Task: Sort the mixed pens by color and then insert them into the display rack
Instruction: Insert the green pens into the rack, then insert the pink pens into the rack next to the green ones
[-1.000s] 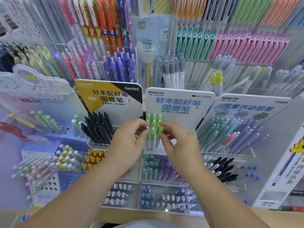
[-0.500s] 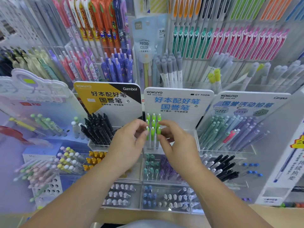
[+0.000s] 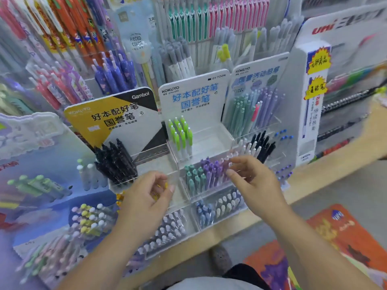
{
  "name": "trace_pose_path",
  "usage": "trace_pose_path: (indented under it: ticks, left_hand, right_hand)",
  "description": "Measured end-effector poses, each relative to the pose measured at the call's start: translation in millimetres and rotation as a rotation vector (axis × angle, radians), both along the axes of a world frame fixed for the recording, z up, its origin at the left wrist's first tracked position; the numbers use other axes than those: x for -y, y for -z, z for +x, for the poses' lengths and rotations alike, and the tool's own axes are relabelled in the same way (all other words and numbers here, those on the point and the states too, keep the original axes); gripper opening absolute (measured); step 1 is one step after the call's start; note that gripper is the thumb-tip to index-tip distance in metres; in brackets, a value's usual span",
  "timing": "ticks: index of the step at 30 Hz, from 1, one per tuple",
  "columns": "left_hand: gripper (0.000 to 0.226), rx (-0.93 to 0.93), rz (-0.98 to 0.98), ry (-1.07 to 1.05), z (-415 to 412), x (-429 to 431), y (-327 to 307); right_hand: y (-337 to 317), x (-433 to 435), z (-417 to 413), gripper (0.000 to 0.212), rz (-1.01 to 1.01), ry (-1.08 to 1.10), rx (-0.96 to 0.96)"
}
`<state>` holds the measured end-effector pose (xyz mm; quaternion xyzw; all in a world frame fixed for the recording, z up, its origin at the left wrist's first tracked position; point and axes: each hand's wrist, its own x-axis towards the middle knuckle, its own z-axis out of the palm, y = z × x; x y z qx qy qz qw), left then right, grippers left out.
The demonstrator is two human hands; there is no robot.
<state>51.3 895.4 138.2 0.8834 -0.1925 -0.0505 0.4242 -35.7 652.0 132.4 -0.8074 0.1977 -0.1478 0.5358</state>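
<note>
Lime-green pens [image 3: 181,135] stand in the far tier of the display rack [image 3: 211,141], purple pens [image 3: 211,170] one tier nearer, just beside the right hand [image 3: 257,185]. Left hand [image 3: 146,203] hovers apart; both loosely curled, empty. Pens look light, stiff, slick — pinch the upper barrel, lift straight.

A pale wooden desk [image 3: 314,178] edge runs diagonally under bright, even light, with a grey floor [image 3: 356,185] below it, an orange printed mat [image 3: 326,231] lying there, and a white uni-branded stand [image 3: 339,28] at the right.
</note>
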Motion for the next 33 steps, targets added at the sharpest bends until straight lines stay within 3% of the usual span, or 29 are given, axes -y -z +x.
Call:
trace_pose_path:
  ticks: [3, 7, 16, 20, 23, 26, 33]
  left_hand:
    - [0.004, 0.114, 0.052, 0.140, -20, -20, 11]
    - [0.011, 0.162, 0.010, 0.299, -56, -18, 17]
    - [0.025, -0.267, 0.090, 0.613, -139, 150, 55]
    - [0.018, -0.411, 0.034, 0.627, -179, 265, 60]
    - [0.032, -0.515, 0.064, 0.602, -212, 341, 67]
    - [0.010, -0.506, 0.167, 0.604, -243, 394, 72]
    - [0.008, -0.586, 0.292, 0.561, -277, 482, 103]
  right_hand:
    - [19, -22, -56, 0.021, 0.034, 0.156, -0.042]
    - [28, -42, -140, 0.018, 0.075, 0.307, -0.147]
    - [62, -1, -311, 0.015, 0.191, 0.636, -0.238]
    - [87, 64, -369, 0.014, 0.294, 0.734, -0.239]
    - [99, 136, -409, 0.010, 0.347, 0.735, -0.271]
    - [85, 219, -435, 0.010, 0.354, 0.715, -0.227]
    - [45, 422, -440, 0.009, 0.259, 0.723, -0.126]
